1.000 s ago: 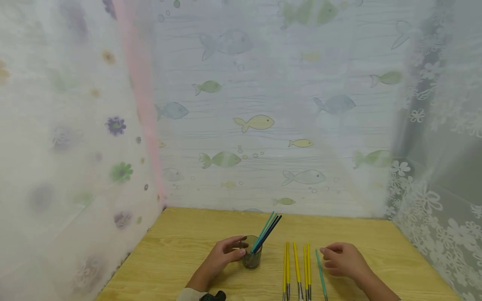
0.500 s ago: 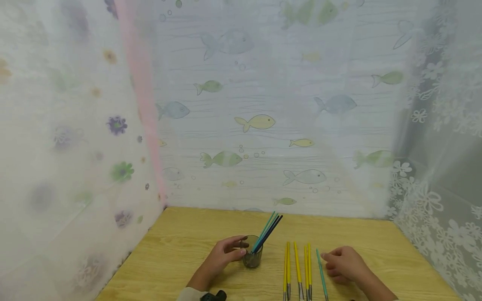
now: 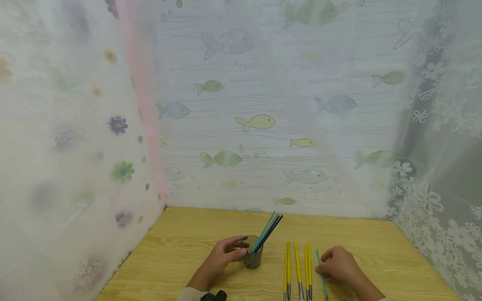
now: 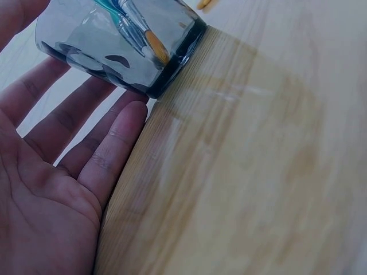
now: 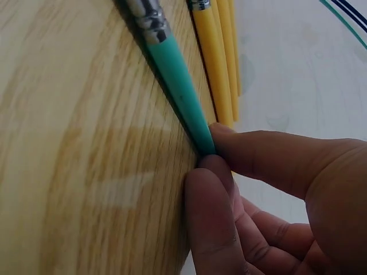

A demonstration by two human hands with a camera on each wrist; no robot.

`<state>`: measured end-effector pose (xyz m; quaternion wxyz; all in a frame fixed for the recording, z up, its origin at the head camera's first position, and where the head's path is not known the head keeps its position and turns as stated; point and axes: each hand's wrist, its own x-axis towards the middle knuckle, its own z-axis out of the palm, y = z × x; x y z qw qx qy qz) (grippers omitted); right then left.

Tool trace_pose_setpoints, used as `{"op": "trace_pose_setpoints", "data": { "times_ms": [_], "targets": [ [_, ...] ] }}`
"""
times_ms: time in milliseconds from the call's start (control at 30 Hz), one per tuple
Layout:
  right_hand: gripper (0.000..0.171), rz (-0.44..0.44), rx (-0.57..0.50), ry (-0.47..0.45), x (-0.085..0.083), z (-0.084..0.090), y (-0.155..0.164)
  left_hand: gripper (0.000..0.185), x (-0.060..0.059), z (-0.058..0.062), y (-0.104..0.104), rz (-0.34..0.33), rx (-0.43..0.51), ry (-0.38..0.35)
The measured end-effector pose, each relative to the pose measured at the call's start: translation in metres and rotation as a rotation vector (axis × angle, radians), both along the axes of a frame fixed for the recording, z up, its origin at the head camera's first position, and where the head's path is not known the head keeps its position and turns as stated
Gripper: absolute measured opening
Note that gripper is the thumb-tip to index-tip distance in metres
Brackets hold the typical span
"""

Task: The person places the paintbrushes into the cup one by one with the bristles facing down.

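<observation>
My left hand [image 3: 222, 259] grips a grey see-through glass [image 3: 251, 263] standing on the table, its thumb and fingers around the side. Several paintbrushes [image 3: 268, 232] with teal and dark blue handles lean to the right in the glass. Through its wall [image 4: 94, 43] in the left wrist view, their metal ferrules and bristles show at the bottom. With thumb and fingers, my right hand [image 3: 340, 265] pinches a teal-handled paintbrush [image 5: 180, 94] lying on the table. Its ferrule points toward me, and its bristles are out of the head view.
Several yellow-handled paintbrushes [image 3: 297, 263] lie side by side between the glass and the teal paintbrush, bristle ends toward me. The wooden table [image 3: 196, 225] meets a fish-print curtain [image 3: 256, 167] at the back. Flower-patterned curtains hang at the left [image 3: 75, 167] and right [image 3: 433, 234].
My right hand has come down and to the left along the teal paintbrush, and its fingers now pinch the handle. The left hand and glass stay where they were.
</observation>
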<state>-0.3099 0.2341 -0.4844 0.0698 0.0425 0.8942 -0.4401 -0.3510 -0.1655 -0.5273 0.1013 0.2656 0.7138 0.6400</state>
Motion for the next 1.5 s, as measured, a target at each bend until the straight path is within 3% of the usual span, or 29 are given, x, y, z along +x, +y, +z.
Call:
{"op": "trace_pose_setpoints", "data": {
  "times_ms": [433,667,1133,1500],
  "targets": [
    [0.03,-0.012,0.031,-0.038,-0.001,0.006,-0.003,0.053,-0.001,-0.001,-0.001,-0.006,0.004,-0.003],
    [0.026,-0.036,-0.019,-0.037,-0.004,0.001,-0.004,0.054,-0.001,-0.001,-0.001,-0.003,-0.002,0.004],
    [0.035,-0.054,-0.078,-0.056,-0.01,-0.002,-0.007,0.055,0.001,-0.002,-0.001,0.003,0.008,-0.014],
    [0.038,-0.066,-0.145,0.048,-0.006,0.006,-0.015,0.055,0.001,0.0,0.0,0.004,0.006,-0.012]
  ]
}}
